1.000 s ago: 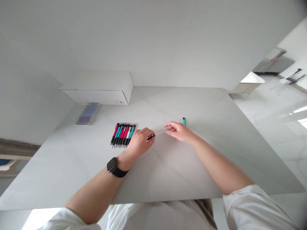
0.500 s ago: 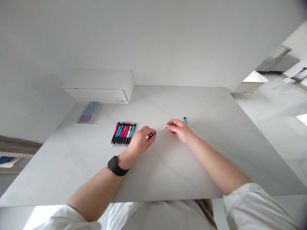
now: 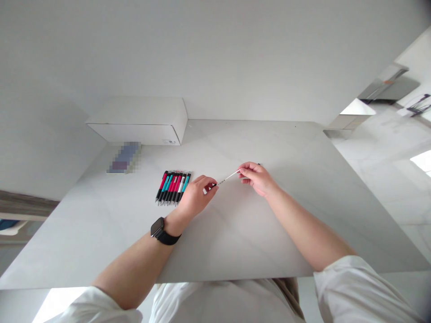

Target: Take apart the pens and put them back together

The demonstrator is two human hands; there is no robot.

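Observation:
My left hand point(image 3: 197, 195) is closed, pinching a small black pen barrel point(image 3: 213, 185) that is mostly hidden by the fingers. Out of this part runs a thin white pen refill point(image 3: 230, 175), slanting up to the right. Its far end is pinched between the thumb and fingertips of my right hand point(image 3: 257, 178). To the left of my left hand lies a row of several click pens point(image 3: 172, 187) in red, teal and white with black grips. A dark tip of another pen part point(image 3: 259, 164) peeks out behind my right hand, the rest covered.
A long white box point(image 3: 134, 133) stands against the wall at the back left of the white table point(image 3: 242, 242). In front of it lies a blurred-out flat object point(image 3: 124, 158). A black watch point(image 3: 164, 231) is on my left wrist.
My right hand has moved slightly right and up, drawing more of the refill out of the barrel. It now covers most of the teal pen part behind it.

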